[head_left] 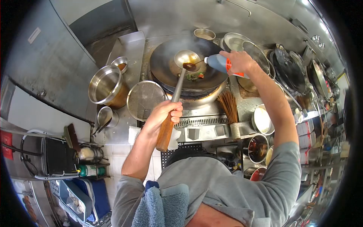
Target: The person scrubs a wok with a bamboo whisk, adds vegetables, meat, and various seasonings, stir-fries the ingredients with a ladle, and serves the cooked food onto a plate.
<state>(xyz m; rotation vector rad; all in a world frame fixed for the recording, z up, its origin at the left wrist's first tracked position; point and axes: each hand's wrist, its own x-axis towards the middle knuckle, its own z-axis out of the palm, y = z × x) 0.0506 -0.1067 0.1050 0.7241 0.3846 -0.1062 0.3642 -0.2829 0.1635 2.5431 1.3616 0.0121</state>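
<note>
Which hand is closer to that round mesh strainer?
Left: the left hand, gripping the ladle, is just beside the strainer; the right hand, holding a bottle, is at the right side of the wok.

Grips the ladle (178, 87) by its wooden handle in the left hand (162, 114), with its bowl inside the wok (162, 56). Tilts the bottle (217, 62) in the right hand (240, 63), pouring dark liquid (190, 66) into the ladle. Stands near a strainer (145, 100) and a brush (228, 109).
</note>
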